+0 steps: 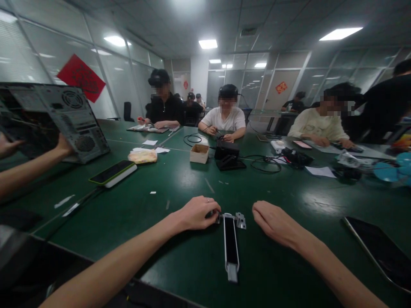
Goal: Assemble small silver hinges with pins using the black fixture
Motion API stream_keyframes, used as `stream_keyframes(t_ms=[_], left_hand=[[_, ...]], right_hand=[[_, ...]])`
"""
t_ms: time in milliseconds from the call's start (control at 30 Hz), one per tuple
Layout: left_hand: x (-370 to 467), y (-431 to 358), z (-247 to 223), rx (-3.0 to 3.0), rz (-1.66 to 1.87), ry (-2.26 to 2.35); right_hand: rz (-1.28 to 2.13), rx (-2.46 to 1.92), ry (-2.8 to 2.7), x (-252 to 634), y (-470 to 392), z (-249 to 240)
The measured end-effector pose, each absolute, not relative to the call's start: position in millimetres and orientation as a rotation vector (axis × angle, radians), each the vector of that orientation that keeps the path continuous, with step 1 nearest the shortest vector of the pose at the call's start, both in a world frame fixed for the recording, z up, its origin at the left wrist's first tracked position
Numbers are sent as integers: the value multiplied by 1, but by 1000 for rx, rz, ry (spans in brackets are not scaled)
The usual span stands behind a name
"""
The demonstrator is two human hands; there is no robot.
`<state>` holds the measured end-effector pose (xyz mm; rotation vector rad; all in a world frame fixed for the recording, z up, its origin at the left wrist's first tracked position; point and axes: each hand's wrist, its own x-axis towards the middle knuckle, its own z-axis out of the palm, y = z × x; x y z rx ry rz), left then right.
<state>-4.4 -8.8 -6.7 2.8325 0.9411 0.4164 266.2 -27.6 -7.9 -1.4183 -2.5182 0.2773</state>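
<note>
A long narrow piece with a black strip in a white frame [231, 244] lies on the green table in front of me. At its far end is a small metal bracket [240, 220] with holes in its plate. My left hand [199, 213] is closed, its thumb and fingertips pinching the left side of the metal bracket. To the right, apart from the piece, my right hand [272, 220] rests on the table with its fingers curled in. Its palm faces away from view, so whatever it may hold is hidden.
A phone [379, 250] lies at the right. Farther off are a small open box [199, 154], a black stand [227, 155] and a green-edged device [113, 172]. At left another person's hand [63, 145] holds a computer case [80, 124]. Several people sit across the table.
</note>
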Motion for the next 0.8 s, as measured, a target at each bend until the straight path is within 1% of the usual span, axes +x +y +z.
stream_keyframes(t_ms=[367, 667, 800], left_hand=[[-3, -9, -8, 2854, 396, 927], [-3, -7, -7, 2841, 368, 924], [-3, -6, -9, 2832, 363, 929]], right_hand=[[326, -1141, -2407, 261, -31, -19], [348, -1160, -2385, 258, -30, -21], [407, -1219, -2391, 260, -29, -21]])
